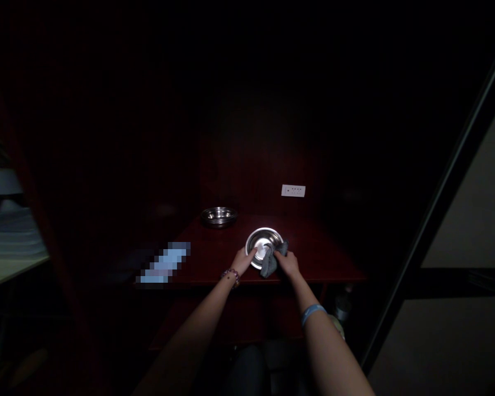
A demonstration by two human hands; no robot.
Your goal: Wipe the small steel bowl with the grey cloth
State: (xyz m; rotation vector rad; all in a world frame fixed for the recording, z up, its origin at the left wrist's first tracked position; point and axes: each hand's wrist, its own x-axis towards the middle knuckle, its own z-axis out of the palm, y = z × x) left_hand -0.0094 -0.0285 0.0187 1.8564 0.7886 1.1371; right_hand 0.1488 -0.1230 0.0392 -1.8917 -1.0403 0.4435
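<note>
A shiny steel bowl (258,240) is tilted toward me above the front part of a dark red shelf (313,258). My left hand (243,260) grips its left rim, thumb over the inside edge. A grey cloth (268,265) is bunched in my right hand (287,263), which presses it against the bowl's right side and inner wall. The fingers of both hands are partly hidden under the bowl and the cloth. Farther back on the left stands a small stack of steel bowls (218,217).
A white socket panel (293,191) is fixed to the back wall. At the shelf's left lies a pixelated bluish patch (165,266). Stacked pale items (10,234) sit at far left. A slanted door edge (441,203) runs along the right. Surroundings are very dark.
</note>
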